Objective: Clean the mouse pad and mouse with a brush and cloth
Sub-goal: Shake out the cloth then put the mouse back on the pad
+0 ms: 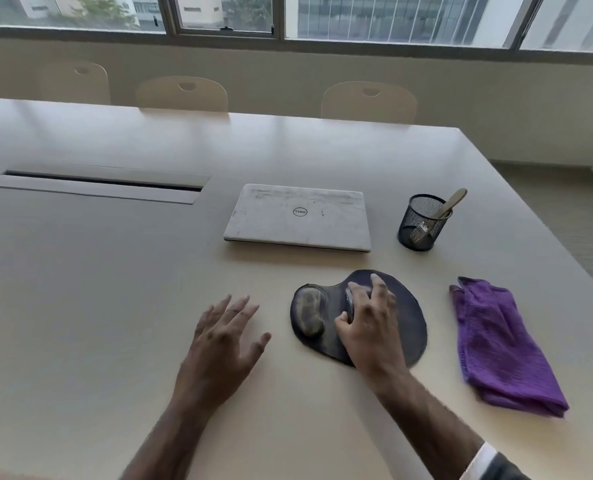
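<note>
Left hand (pixel 224 336): open, fingers spread, palm down over the bare table (pixel 115 289), holding nothing. Looks parked, probably free to steady the mouse pad later.

Laptop (pixel 298 218): lid closed, behind the work area, out of the way.

Mouse pad (pixel 411 306): dark, flat on the table in front of the laptop, gel wrist rest (pixel 310 315) at its left end. The rest looks smudged.

Mouse (pixel 350 301): sits on the pad just right of the wrist rest. Mostly hidden under the right hand (pixel 371 327), which is curled over it, thumb on its left flank, fingers draped across the top. That reads as a grip, though blur means I can't confirm it's lifted. Likely moving it off so the pad can be cleaned.

Brush (pixel 452 200): not yet picked up, handle leaning out of the mesh cup (pixel 423 223), behind and right of the pad.

Cloth (pixel 499 344): purple, folded, lying near the pad's right edge, apart from the hand. Both tools within easy reach of the right side.
</note>
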The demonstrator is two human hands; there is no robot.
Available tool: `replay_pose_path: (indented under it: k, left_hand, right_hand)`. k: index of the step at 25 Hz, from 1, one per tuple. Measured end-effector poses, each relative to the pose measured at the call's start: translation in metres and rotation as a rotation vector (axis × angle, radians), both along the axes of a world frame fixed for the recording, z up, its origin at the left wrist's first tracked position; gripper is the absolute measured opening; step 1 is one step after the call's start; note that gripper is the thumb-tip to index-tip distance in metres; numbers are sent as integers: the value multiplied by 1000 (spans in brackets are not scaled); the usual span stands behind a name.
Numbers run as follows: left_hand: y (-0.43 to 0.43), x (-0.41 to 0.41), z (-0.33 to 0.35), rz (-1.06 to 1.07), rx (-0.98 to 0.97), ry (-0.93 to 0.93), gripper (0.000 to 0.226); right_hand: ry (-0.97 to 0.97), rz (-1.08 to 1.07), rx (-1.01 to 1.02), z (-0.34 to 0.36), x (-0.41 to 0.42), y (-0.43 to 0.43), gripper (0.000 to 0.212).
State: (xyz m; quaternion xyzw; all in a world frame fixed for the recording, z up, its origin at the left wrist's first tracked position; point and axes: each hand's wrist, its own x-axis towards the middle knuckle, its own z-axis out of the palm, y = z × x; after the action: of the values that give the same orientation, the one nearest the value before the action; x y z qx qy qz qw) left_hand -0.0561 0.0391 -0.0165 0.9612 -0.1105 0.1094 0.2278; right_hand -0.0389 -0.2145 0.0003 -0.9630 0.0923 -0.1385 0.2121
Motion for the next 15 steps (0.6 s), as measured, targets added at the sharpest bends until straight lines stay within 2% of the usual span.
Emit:
replay_pose_path:
  k: [3,7,12,15]
  left_hand:
    - [-1,-1,1,17,-14,7,71]
    - [-1,1,0,-24,19,31,77]
    - [-11,10,0,-178,62,30,89]
    - [-29,20,2,-215,35,28,88]
  right_hand:
    - [36,39,22,6,0,1,59]
    - [79,81,102,8,-22,-18,91]
    - [168,79,-34,3,-68,-75,110]
    - [182,86,-76,2,-79,-96,112]
